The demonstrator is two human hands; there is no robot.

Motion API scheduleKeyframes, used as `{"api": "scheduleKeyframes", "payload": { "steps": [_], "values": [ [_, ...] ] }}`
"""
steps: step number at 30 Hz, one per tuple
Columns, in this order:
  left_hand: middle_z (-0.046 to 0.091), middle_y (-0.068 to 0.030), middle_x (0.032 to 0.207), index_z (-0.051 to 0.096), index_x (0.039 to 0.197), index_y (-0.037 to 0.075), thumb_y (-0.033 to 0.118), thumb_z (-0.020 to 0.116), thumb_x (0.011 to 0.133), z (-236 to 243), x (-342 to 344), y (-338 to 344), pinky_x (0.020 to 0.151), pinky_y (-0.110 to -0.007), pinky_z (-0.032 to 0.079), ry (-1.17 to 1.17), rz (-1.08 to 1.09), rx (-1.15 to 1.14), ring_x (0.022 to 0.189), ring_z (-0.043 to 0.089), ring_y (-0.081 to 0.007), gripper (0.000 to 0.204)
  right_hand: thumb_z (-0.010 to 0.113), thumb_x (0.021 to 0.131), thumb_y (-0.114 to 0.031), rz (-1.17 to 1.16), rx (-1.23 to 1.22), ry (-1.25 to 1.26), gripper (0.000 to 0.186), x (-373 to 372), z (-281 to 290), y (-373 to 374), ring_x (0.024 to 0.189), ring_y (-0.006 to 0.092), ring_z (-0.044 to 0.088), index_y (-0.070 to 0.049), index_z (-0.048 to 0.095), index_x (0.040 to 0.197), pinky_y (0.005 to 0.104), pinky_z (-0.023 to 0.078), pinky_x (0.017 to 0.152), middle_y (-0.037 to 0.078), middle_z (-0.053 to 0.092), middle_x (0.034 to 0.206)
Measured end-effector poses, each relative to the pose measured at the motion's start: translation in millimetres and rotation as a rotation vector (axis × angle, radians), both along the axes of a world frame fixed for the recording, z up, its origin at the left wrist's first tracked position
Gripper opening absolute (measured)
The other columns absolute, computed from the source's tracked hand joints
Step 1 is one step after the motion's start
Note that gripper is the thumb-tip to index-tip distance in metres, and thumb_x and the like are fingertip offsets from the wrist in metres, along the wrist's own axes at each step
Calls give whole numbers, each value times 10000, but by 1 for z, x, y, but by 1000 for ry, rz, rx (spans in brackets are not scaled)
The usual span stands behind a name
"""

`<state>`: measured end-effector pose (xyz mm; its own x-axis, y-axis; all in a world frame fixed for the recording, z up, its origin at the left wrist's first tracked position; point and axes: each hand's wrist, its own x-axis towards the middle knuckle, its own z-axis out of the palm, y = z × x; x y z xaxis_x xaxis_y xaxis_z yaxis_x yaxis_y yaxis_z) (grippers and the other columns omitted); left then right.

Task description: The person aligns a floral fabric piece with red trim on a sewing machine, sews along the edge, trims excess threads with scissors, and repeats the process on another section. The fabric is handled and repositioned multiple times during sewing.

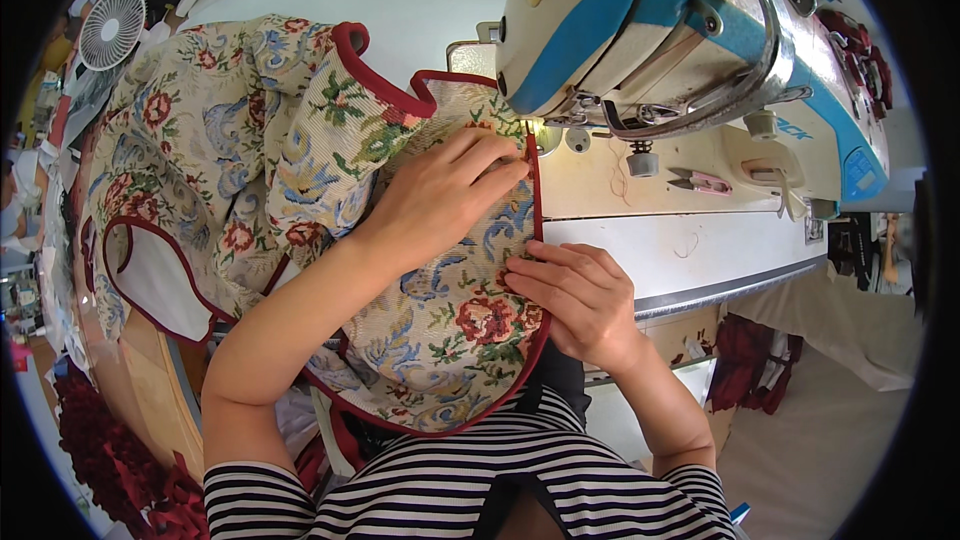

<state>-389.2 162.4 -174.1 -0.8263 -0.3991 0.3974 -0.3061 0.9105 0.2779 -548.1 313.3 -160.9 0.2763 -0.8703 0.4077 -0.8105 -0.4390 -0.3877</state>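
A: Where does the floral cloth (490, 285) lie?

B: It spreads from the centre of the view towards nine and ten o'clock, its front panel hanging over the table edge towards six. The sewing machine (590, 30) overhangs its top corner at one o'clock.

A: And the hands?

B: The left hand (450, 180), just off centre towards eleven, lies palm down, mostly open with fingers loosely curled, pressing the cloth — probably to keep it flat near the needle area. The right hand (585, 295), at four, has its fingers extended together over the dark red binding (540, 202). Its thumb is hidden, so I can't tell whether it pinches. It seems placed to keep that edge straight.

A: What's the stuff like?

B: Coarse, tapestry-like weave with roses and blue scrolls; the binding looks smooth and narrow, curving round the lower corner. At nine, a rounded opening shows white lining (160, 275).

A: Anything within reach?

B: Pink-handled snips (703, 182) — between two and three o'clock, on the machine's bed.
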Motion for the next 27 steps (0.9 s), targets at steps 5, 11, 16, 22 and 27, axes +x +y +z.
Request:
{"api": "scheduleKeyframes", "payload": {
  "steps": [5, 11, 16, 22, 27],
  "values": [
    [551, -25, 1106, 624, 1152, 148, 18, 608, 708, -2, 3, 1, 726, -318, 534, -6, -24, -2, 1032, 551, -220, 462, 574, 658, 26, -9, 150, -260, 387, -6, 6, -3, 945, 243, 637, -67, 655, 1024, 349, 502, 808, 62, 655, 1045],
    [548, -43, 1099, 650, 1111, 142, 28, 584, 695, -1, 5, 1, 727, -318, 531, 3, -62, 11, 1031, 549, -234, 436, 620, 824, -63, -467, 172, -325, 125, 2, 11, -48, 627, 202, 625, -64, 600, 947, 332, 491, 555, 62, 627, 812],
    [546, -40, 1089, 654, 1095, 135, 16, 582, 692, 2, 4, 3, 712, -306, 530, 13, -60, 24, 1013, 551, -218, 426, 657, 817, -178, -616, 170, -141, 130, 3, -1, -71, 581, 214, 619, -89, 584, 877, 335, 468, 512, 27, 606, 727],
    [533, -32, 1082, 657, 1067, 124, 5, 592, 686, 3, 4, 3, 706, -303, 531, 4, -56, 26, 1020, 545, -207, 404, 638, 815, -185, -629, 64, -21, 102, 7, -10, -78, 585, 239, 618, -89, 604, 810, 356, 466, 504, 51, 608, 722],
    [519, -35, 1100, 653, 1079, 124, -3, 598, 680, 4, 6, 2, 722, -311, 533, -26, -75, 56, 1037, 537, -211, 423, 621, 814, -171, -656, 195, -15, 106, 7, -5, -82, 591, 265, 621, -71, 591, 798, 372, 470, 503, 77, 619, 692]
  ]
}}
